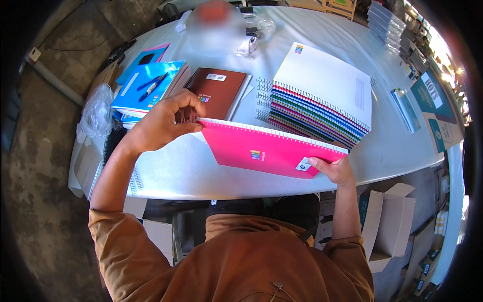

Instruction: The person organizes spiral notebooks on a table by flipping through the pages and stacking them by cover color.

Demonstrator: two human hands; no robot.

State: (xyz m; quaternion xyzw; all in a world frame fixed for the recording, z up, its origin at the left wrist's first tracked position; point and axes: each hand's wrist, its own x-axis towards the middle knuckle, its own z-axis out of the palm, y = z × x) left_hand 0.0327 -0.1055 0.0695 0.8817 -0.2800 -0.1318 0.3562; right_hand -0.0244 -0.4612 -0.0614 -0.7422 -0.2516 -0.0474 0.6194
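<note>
A bright pink rectangular notebook (271,151), its long punched edge pointing away to 12 o'clock, is held between 2 hands over the near edge of a glossy white table (176,173). The left hand (163,120) pinches a short dark wire coil (184,120) at the edge's 10 o'clock end. The right hand (336,170) grips the 4 o'clock corner, thumb on the cover. From the pink notebook, a tall stack of white-covered, wire-bound notebooks (322,83) stands at 1 o'clock; a brown rectangular notebook (209,95) lies at 10 o'clock. Farther out at 10, dark-handled metal pliers (152,87) rest on a glossy blue notebook (132,90). A crumpled clear plastic bag (96,113) sits at 9 o'clock.
</note>
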